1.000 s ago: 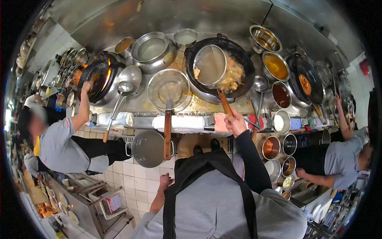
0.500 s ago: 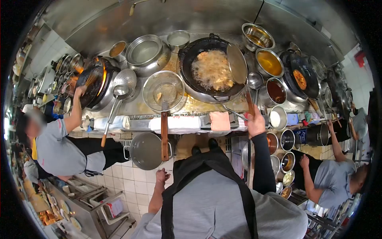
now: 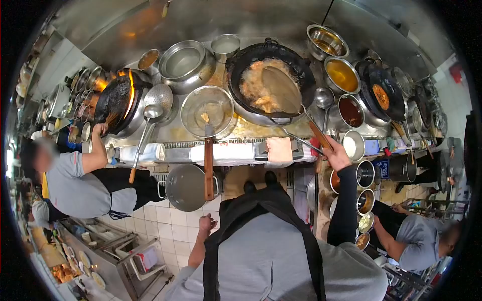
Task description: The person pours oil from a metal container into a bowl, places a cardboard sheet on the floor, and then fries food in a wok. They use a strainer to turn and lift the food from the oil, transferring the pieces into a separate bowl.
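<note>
My right hand (image 3: 337, 153) is closed around the wooden handle of a large round skimmer (image 3: 282, 91). The skimmer's wide disc lies tilted in the right side of a black wok (image 3: 236, 75), in bubbling oil. Golden pieces of frying food (image 3: 266, 104) float beside and below the disc. Down at my left side, my left hand (image 3: 206, 222) hangs low with its fingers curled in and nothing visible in it. A big grey pot (image 3: 186, 188) is just above that hand, and the wooden handle of a mesh strainer (image 3: 207, 113) reaches out over the pot.
A ladle (image 3: 324, 98) stands right of the wok, near bowls of yellow liquid (image 3: 342, 75) and dark sauce (image 3: 350, 111). Left are a perforated skimmer (image 3: 160, 95) and a flaming wok (image 3: 118, 103). Co-workers stand left (image 3: 83, 185) and right (image 3: 416, 236). Folded cloths (image 3: 279, 149) line the edge.
The skimmer's disc has dropped from the wok's right rim into the oil, moving left. My right hand has shifted right. The right-hand co-worker's arms have come down from the stove.
</note>
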Tool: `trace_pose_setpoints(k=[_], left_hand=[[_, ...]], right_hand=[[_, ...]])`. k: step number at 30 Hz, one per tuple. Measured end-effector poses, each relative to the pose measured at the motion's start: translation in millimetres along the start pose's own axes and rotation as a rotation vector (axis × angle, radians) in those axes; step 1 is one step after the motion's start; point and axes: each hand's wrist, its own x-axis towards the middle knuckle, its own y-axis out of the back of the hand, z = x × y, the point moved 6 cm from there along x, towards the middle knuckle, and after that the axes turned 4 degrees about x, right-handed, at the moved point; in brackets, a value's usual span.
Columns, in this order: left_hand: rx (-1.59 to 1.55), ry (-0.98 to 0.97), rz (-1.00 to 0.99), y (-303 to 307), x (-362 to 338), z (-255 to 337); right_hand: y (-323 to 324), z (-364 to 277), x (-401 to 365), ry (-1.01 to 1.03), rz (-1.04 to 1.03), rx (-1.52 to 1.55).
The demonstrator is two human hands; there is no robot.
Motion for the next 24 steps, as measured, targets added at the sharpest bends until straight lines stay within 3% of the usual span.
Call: trace_pose_setpoints(k=[3,4,7,12,18,24], left_hand=[[-0.155,0.143,0.024,-4.0,-12.5,19.2],[-0.189,0.153,0.031,-4.2,-6.5,17.0],[-0.255,0.165,0.048,-0.4,-0.8,18.9],[-0.263,0.122,0.097,2.2,-13.0,23.8],[-0.171,0.161,0.056,5.3,-28.9,-5.1],[0.089,0.040,0.001,7.5,-31.7,-16.7]], right_hand=[[-25.3,13.9,26.0,-0.130,-0.040,0.030],[-37.8,29.6,33.9,-0.292,-0.108,0.181],[-45.8,31.7,40.4,-0.487,-0.201,0.591],[-45.0,43.3,36.2,-0.540,-0.294,0.881],[-24.8,47.5,12.0,-0.527,-0.279,0.856],[-8.5,40.9,-7.9,-0.456,-0.215,0.740]])
